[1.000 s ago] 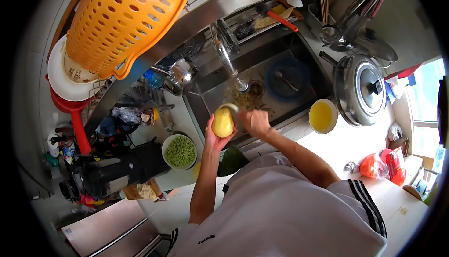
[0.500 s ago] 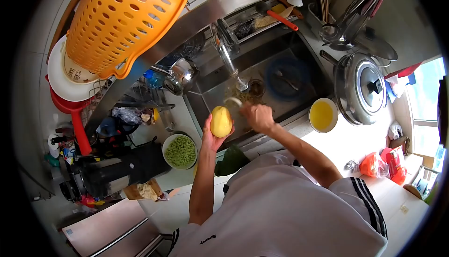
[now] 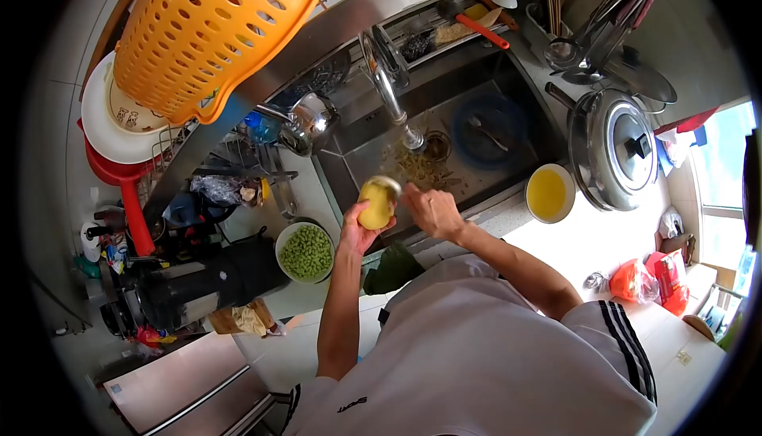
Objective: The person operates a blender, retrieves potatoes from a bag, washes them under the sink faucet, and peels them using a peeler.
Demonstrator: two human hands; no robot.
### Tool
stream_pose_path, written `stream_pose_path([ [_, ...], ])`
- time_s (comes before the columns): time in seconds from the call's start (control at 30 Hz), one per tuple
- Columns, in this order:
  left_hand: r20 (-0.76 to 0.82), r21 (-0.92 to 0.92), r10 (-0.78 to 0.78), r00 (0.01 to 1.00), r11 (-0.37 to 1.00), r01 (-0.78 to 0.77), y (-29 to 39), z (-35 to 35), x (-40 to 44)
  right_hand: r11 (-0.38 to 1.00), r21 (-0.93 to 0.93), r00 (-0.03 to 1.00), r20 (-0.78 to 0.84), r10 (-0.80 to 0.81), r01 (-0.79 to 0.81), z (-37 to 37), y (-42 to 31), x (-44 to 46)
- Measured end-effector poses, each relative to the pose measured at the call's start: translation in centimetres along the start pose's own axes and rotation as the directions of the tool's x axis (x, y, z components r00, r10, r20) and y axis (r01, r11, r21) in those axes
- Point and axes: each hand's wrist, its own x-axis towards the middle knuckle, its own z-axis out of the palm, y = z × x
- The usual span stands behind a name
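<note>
My left hand point(image 3: 361, 232) is wrapped round a yellow, largely peeled potato point(image 3: 375, 207) over the front edge of the sink. My right hand point(image 3: 433, 211) is closed on the handle of a peeler point(image 3: 390, 184), whose blurred head lies against the potato's upper right side. Beyond the hands, peelings point(image 3: 422, 172) are scattered in the steel sink point(image 3: 349, 141) around the drain. The faucet point(image 3: 394, 111) hangs above them.
A bowl of green beans point(image 3: 306, 253) stands left of the sink. To the right are a bowl of yellow liquid point(image 3: 549, 194) and a lidded pan point(image 3: 615, 150). In the sink lies a blue basin point(image 3: 488, 130) with a spoon. An orange colander point(image 3: 210, 35) sits upper left.
The peeler has moved from above and right of the potato onto its surface. My right hand has shifted slightly down and left, and the potato is tilted a little differently.
</note>
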Motion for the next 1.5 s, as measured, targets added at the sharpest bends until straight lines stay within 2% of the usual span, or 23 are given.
stream_pose_path([
  [0.03,-0.030,0.008,-0.011,0.999,1.000,0.011,-0.2,-0.8,0.0,0.999,-0.029,0.997,0.066,0.027,-0.025,-0.3,-1.1,-0.1],
  [0.1,-0.085,0.022,-0.031,0.996,0.999,0.033,-0.2,-1.5,0.3,0.997,-0.073,0.998,0.057,0.011,-0.006,-0.5,-1.8,-0.2],
  [0.2,-0.075,0.124,0.076,0.994,0.990,-0.066,-0.2,-0.8,0.2,0.990,-0.139,0.998,0.067,0.012,-0.003,-0.4,-0.9,0.2],
  [0.23,-0.069,0.117,0.059,0.996,0.992,-0.051,-0.3,-0.8,-0.1,0.987,-0.161,0.997,0.076,0.017,-0.004,-0.3,-0.1,0.4],
  [0.33,-0.036,0.104,0.045,0.998,0.994,-0.041,-0.1,-0.7,-0.2,0.959,-0.239,0.976,0.117,0.185,-0.154,0.1,4.1,1.5],
  [0.37,-0.025,0.101,0.055,0.998,0.994,-0.053,-0.2,-0.8,-0.3,0.958,-0.224,0.979,0.057,0.196,-0.179,-0.2,4.2,1.6],
  [0.47,-0.017,0.065,0.034,0.999,0.997,-0.033,-0.4,-1.2,0.1,0.994,-0.106,1.000,0.015,0.021,-0.019,0.3,2.2,1.2],
  [0.5,-0.017,0.056,0.016,1.000,0.998,-0.015,-0.2,-1.3,0.2,0.994,-0.086,0.996,0.070,-0.057,0.063,-0.6,0.6,1.1],
  [0.6,0.055,0.166,0.028,0.998,0.985,-0.037,0.4,-1.2,-0.3,0.933,-0.341,0.993,0.066,-0.094,0.111,0.3,3.0,1.0],
  [0.63,0.072,0.142,0.029,0.997,0.989,-0.040,0.4,-0.9,-0.8,0.935,-0.353,0.957,0.267,0.117,-0.016,0.1,4.6,2.1],
  [0.67,0.096,0.127,0.031,0.995,0.991,-0.043,0.8,-0.6,-1.1,0.949,-0.286,0.954,0.221,0.203,-0.136,-0.8,5.2,2.0],
  [0.73,0.090,0.052,0.029,0.995,0.998,-0.034,1.1,-0.7,-0.8,0.940,-0.270,0.968,0.077,0.237,-0.209,-1.0,5.1,1.4],
  [0.83,-0.005,-0.080,0.015,1.000,0.997,-0.015,0.4,-1.1,0.0,0.983,-0.088,0.987,0.012,0.161,-0.159,-0.8,1.0,0.8],
  [0.93,-0.117,-0.126,0.029,0.993,0.991,-0.043,-0.3,-0.2,0.4,0.998,-0.048,0.997,0.055,0.048,-0.045,1.0,-1.3,-0.2],
  [1.03,-0.185,-0.183,0.021,0.983,0.982,-0.055,-1.1,-0.9,1.5,0.998,-0.043,0.999,0.010,0.042,-0.042,1.7,-2.3,-0.6],
  [1.13,-0.144,-0.226,0.021,0.989,0.973,-0.053,-1.6,-0.7,1.5,0.986,-0.166,1.000,0.027,-0.012,0.016,0.9,-1.6,0.0],
  [1.23,-0.053,-0.252,0.011,0.999,0.967,-0.024,-1.8,0.1,0.7,0.971,-0.237,0.996,0.077,0.052,-0.033,1.6,2.9,1.7],
  [1.27,-0.007,-0.296,0.012,1.000,0.955,-0.014,-1.8,0.3,0.6,0.930,-0.325,0.963,0.145,0.229,-0.172,1.7,4.3,2.6],
  [1.33,0.086,-0.369,0.012,0.996,0.929,0.020,-1.5,0.5,0.4,0.933,-0.302,0.972,0.063,0.227,-0.198,0.5,5.4,2.1],
  [1.43,-0.076,-0.354,0.047,0.996,0.933,-0.071,-1.1,1.0,1.0,0.973,-0.165,0.987,-0.032,0.160,-0.163,1.1,3.2,1.2],
  [1.5,-0.160,-0.312,0.046,0.986,0.945,-0.095,-1.5,0.0,1.5,0.987,-0.126,0.994,0.036,0.107,-0.102,0.9,0.0,0.5],
])
